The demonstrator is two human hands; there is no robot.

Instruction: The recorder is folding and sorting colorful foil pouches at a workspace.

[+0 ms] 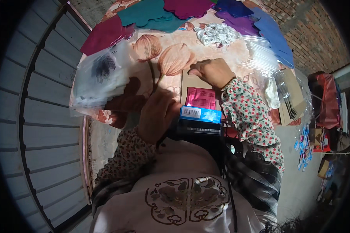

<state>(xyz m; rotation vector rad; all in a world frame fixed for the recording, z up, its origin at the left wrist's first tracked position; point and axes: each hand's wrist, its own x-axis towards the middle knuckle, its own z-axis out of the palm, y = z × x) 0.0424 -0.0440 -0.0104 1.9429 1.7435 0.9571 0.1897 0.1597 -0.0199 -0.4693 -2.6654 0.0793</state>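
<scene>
A worker's right hand (217,73) arches over the far end of a flat brown cardboard rectangle (188,82) on a peach floral tablecloth (204,52), fingers bent, their tips hidden. The left hand (156,115) sits in shadow just left of a blue printed panel with a white barcode patch (201,114), its fingers seemingly close together; whether they pinch anything cannot be told. A magenta printed packet (201,98) lies between panel and cardboard's far end. The step appears to be lining up these pieces; the next move likely calls for steadying the cardboard while gripping the packet's edge.
</scene>
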